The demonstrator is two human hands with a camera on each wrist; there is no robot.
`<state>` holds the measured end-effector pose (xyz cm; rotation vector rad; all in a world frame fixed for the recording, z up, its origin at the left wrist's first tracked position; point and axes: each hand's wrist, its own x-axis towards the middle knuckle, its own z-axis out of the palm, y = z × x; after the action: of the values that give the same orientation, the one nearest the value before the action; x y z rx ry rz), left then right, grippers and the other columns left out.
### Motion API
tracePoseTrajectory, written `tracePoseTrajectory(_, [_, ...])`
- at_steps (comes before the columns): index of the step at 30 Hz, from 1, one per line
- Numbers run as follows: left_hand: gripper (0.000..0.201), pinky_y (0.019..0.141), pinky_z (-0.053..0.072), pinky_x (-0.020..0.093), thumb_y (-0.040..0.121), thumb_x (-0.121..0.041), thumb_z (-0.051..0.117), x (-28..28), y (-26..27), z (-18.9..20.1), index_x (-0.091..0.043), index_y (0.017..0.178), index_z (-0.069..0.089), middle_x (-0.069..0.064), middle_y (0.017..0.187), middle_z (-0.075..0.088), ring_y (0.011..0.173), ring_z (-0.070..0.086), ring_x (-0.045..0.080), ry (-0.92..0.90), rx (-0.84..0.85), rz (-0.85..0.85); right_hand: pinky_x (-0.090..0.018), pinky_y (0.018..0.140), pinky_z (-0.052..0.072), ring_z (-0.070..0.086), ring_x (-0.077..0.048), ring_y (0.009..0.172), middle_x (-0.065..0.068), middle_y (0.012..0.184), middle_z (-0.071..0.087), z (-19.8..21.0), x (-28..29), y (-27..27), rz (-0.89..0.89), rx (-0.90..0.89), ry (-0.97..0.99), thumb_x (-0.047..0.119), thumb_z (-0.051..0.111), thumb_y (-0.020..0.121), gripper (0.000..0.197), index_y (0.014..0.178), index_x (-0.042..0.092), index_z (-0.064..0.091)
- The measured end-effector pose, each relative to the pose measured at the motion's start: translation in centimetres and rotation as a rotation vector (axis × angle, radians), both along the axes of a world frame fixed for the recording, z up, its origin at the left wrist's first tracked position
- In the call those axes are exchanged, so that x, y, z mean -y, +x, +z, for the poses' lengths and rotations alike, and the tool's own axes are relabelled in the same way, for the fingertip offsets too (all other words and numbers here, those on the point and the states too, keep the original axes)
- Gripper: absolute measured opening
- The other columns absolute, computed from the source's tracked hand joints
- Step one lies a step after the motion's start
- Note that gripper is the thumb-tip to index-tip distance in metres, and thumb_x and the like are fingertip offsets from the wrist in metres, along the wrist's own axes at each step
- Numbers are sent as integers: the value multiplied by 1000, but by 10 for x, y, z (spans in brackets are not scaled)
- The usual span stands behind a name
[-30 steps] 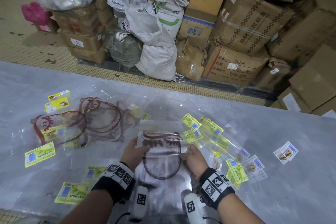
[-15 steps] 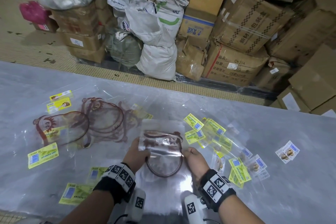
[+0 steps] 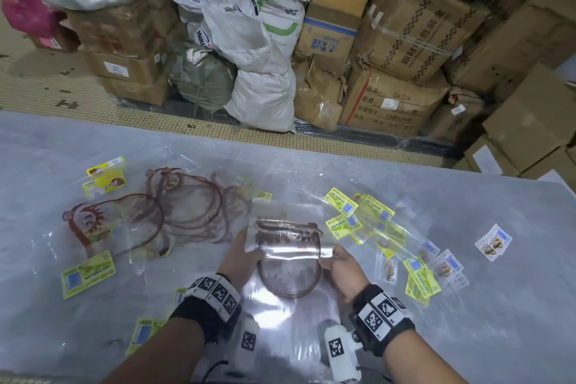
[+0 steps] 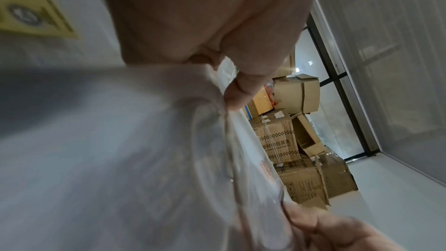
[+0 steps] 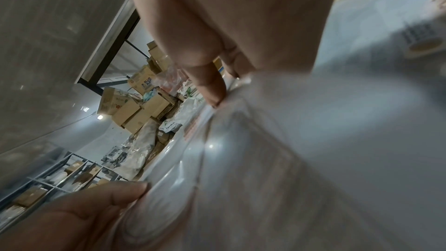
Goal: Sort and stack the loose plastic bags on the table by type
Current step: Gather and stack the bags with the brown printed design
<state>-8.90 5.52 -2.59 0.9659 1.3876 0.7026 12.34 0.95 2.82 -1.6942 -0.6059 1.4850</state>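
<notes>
Pinching the clear ring-print bag (image 3: 288,251) by both side edges, left hand (image 3: 241,256) & right hand (image 3: 344,268), w/ matching ring-print bags (image 3: 187,203) lying far-left, nearer the left hand.

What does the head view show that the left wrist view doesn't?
Only head: the yellow-labelled bags right of the hands, the brown-ring bags lying to the left, and the sacks beyond the table.

Only left wrist: the left thumb pinching the bag's edge up close, and a dark-framed window behind the boxes.

Both: the held clear bag gripped by left hand and right hand, and the cardboard boxes.
</notes>
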Motion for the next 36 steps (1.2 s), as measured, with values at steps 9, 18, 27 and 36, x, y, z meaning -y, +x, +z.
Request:
tracePoseTrajectory(9, [76,95,50,41,72,-9,61,-1,-13,25,-21,144,39,5,140,49,117,55,26,51,-121,-113,-34,67,51,64,-28,74,-19,86,69,-3,4,-27,-93,4,-16,-8,51,89,20,96,8,61])
tracePoseTrajectory(18, [12,81,48,40,84,-13,58,-18,-66,28,-12,96,60,9,88,63,88,63,31,253,-488,-153,-39,70,53,61,-30,75,-26,89,64,-6,-5,-36,-101,50,-11,-16,46,86,34,106,7,61])
tracePoseTrajectory(27, [42,116,18,41,85,-28,56,-59,-189,36,-35,126,52,10,147,36,140,25,30,153,-1042,33,-47,71,60,67,-35,78,-31,101,68,-11,-16,-47,-92,2,16,-20,43,87,34,104,3,62])
tracePoseTrajectory(36, [91,109,32,54,70,-70,57,-95,-262,36,-44,146,15,7,153,23,133,29,42,-51,-1136,-190,-31,48,54,64,-30,65,-21,82,65,-12,-25,-55,-45,44,28,-21,45,87,26,95,-1,59])
